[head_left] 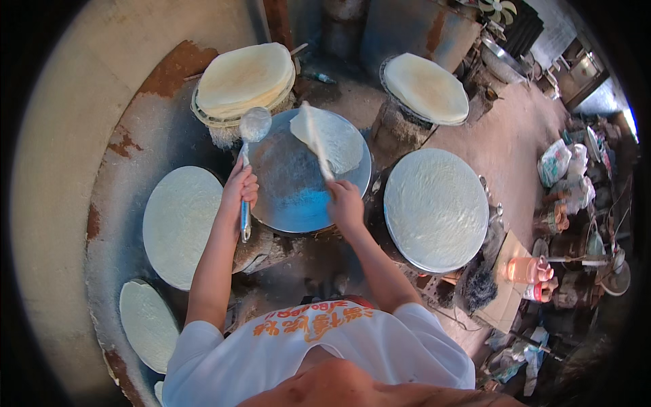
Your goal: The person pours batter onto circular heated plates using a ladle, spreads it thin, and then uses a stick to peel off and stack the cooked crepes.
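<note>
Ladle: pointed its bowl away from the body, over the far left edge of the griddle; looked coated with something pale.
Left hand: gripped the ladle round its metal handle, fingers curled closely, leaving the handle's end jutting out toward the body.
Right hand: had hold of the near end of a pale stick, fingers closed round it; could not be told how far the fingertips wrapped underneath.
Sheet: lay along the griddle's far right edge, thin and whitish, crossed by the stick, with a small part showing to the left of it; could not be told how much touched the metal.
Griddle: sat between both hands and the stacks, round and grey-blue, marked with pale residue toward the near edge.
Left disc: lay near the griddle's left edge, broad, round and white.
Right disc: lay near the griddle's right edge, pale and rippled.
Lower disc: lay just nearer the body than the left disc.
Left stack: rested beyond the griddle's far left edge, yellowish, many layers deep.
Right stack: rested beyond the far right edge, browned in patches.
Jug: stood well off to the right, orange-pink.
</note>
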A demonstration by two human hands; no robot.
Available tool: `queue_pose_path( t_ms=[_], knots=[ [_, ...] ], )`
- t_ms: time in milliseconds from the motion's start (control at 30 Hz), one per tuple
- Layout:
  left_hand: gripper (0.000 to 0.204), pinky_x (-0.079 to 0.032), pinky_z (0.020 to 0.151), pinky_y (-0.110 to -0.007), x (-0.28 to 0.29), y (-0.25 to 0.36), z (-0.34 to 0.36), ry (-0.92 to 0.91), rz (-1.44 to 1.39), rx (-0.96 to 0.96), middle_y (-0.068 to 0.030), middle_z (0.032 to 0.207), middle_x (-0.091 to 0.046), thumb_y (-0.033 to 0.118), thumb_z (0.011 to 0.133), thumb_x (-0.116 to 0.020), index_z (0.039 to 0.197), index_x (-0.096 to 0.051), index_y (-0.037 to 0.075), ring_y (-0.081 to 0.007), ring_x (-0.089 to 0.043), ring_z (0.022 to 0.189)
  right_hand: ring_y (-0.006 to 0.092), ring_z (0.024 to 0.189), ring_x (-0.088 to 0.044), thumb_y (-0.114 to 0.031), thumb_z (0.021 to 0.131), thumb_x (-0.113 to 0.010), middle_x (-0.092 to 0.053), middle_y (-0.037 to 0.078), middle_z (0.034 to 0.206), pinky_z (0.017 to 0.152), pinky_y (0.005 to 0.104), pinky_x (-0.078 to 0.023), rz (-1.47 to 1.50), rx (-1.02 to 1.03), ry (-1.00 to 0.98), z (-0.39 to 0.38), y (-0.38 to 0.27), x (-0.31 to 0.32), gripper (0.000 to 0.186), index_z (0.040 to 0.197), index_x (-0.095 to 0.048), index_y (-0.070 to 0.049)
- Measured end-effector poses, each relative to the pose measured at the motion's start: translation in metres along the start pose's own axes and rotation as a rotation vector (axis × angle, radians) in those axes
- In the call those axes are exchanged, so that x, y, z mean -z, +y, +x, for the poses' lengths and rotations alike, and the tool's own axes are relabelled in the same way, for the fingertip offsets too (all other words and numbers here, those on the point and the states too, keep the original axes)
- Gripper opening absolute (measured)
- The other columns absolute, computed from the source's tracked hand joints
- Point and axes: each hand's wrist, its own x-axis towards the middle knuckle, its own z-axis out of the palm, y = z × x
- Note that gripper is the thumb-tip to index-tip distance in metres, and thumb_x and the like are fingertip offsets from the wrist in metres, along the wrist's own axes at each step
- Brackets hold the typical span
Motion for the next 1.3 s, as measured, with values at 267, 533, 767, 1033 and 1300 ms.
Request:
queue_pose_path(
  t_ms=[267, 533, 767, 1033, 1300],
  knots=[
    [0.027, -0.029, 0.035, -0.016, 0.006, -0.007, -0.039, -0.238, -0.63, -0.059, 0.0042, 0.063, -0.034, 0.015, 0.098, -0.044, 0.123, -0.051, 0.024, -0.0022, -0.032, 0.043, 0.0313, 0.092, -0.054, 0.0, 0.066, -0.056, -0.064, 0.004, 0.097, 0.08, 0.039, -0.047, -0.162, 0.185, 0.009, 0.043, 0.057, 0.056, 0.033, 0.095, -0.069, -0.009],
    [0.05, -0.029, 0.035, -0.017, -0.044, -0.042, -0.08, 0.323, -0.078, -0.493, 0.0034, 0.065, -0.035, 0.013, 0.097, -0.043, 0.143, -0.028, 0.029, -0.0032, -0.032, 0.043, 0.0317, 0.098, -0.054, -0.002, 0.071, -0.058, -0.063, 0.005, 0.1, 0.079, 0.0414, -0.049, 0.011, 0.492, -0.44, 0.103, 0.039, -0.007, 0.031, 0.098, -0.068, -0.013],
    [0.052, -0.027, 0.034, -0.018, -0.067, -0.069, -0.094, 0.487, 0.04, -0.518, 0.0034, 0.062, -0.035, 0.013, 0.098, -0.042, 0.144, -0.027, 0.031, -0.0037, -0.031, 0.042, 0.0297, 0.089, -0.055, 0.001, 0.065, -0.06, -0.065, 0.005, 0.097, 0.079, 0.0368, -0.047, 0.204, 0.72, -0.557, 0.126, 0.055, 0.046, 0.036, 0.096, -0.069, -0.014],
    [0.053, -0.025, 0.036, -0.019, -0.095, -0.077, -0.08, 0.637, 0.175, -0.596, 0.0041, 0.06, -0.031, 0.015, 0.098, -0.043, 0.145, -0.024, 0.031, -0.0041, -0.028, 0.042, 0.0291, 0.096, -0.058, -0.002, 0.064, -0.062, -0.064, 0.007, 0.093, 0.081, 0.0379, -0.048, 0.261, 0.721, -0.742, 0.166, 0.06, 0.009, 0.03, 0.093, -0.068, -0.008],
    [0.056, -0.028, 0.037, -0.02, -0.096, -0.093, -0.082, 0.707, 0.395, -0.528, 0.004, 0.057, -0.032, 0.01, 0.097, -0.042, 0.148, -0.021, 0.023, -0.0041, -0.029, 0.042, 0.0319, 0.086, -0.061, -0.005, 0.065, -0.065, -0.066, 0.01, 0.092, 0.078, 0.0404, -0.049, 0.222, 0.728, -0.636, 0.22, 0.062, 0.003, 0.027, 0.091, -0.069, -0.008]
  ],
)
